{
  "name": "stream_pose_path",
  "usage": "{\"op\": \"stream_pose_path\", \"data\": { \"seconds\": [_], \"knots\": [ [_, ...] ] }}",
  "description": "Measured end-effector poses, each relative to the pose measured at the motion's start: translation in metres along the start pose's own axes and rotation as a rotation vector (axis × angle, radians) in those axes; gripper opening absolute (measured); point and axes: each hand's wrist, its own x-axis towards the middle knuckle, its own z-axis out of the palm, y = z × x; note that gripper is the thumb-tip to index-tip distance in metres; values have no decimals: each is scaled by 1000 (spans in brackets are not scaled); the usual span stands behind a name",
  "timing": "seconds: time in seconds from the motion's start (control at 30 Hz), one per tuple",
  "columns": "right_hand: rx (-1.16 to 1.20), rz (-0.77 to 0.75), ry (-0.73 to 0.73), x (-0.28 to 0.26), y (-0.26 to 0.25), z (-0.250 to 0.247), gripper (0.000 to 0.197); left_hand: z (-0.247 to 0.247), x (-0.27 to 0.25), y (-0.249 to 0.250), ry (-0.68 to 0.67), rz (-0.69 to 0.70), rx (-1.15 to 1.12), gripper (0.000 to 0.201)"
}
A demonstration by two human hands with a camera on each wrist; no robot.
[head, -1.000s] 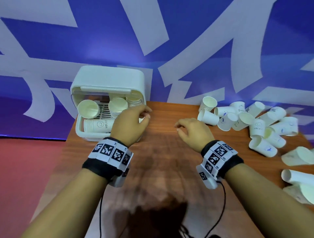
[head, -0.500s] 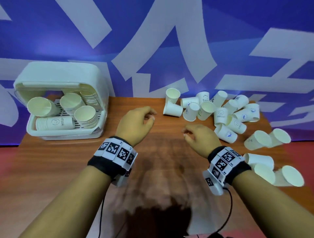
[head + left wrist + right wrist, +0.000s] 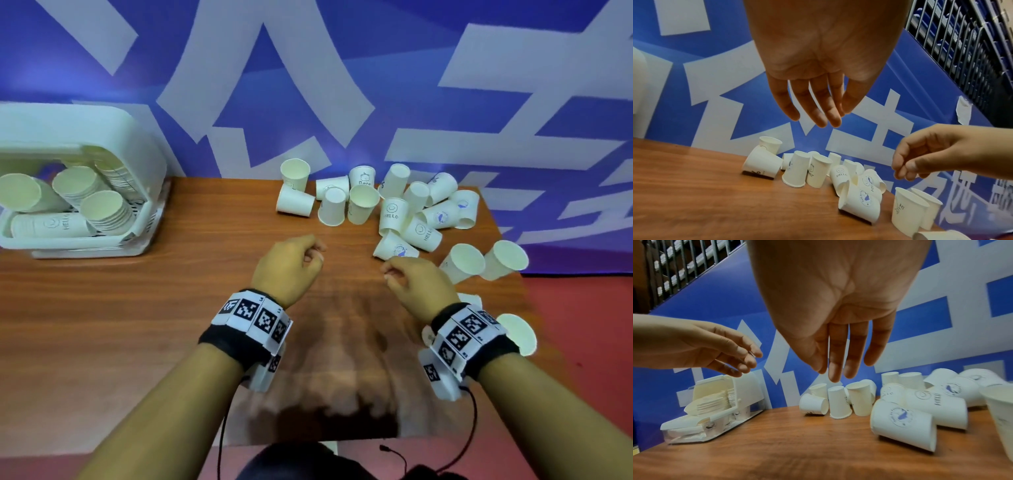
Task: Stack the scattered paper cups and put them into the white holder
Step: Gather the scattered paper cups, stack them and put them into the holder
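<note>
Looking down from my head, my left hand and right hand hover side by side over the wooden surface, both with loosely curled fingers that hold nothing. The scattered paper cups lie just beyond my fingertips, most of them ahead of my right hand and off to its right, some upright, some tipped over. The white holder sits well away to the left of my left hand, with stacked cups already in it. From my left wrist, my fingers hang relaxed and slightly spread above the surface, the cups below and beyond them untouched. From my right wrist, my fingers hang straight and close together, empty; a fallen cup with a blue print lies just below and to their right, the holder far left.
</note>
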Motion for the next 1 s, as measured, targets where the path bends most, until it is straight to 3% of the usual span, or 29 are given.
{"op": "stream_pose_path", "data": {
  "seconds": [0.23, 0.57, 0.83, 1.0],
  "knots": [
    [-36, 90, -59, -28, 31, 5, 9, 27, 27, 6, -61, 43, -34, 17],
    [-61, 130, -81, -53, 78, 1, 15, 84, 43, 37, -218, 51, 3, 21],
    [-201, -18, -189, -59, 123, 4, 27, 141, 81, 52, -168, 9, 155, 34],
    [-280, -65, -311, -55, 149, 6, 39, 177, 95, 44, -135, -94, 94, 52]
  ]
}}
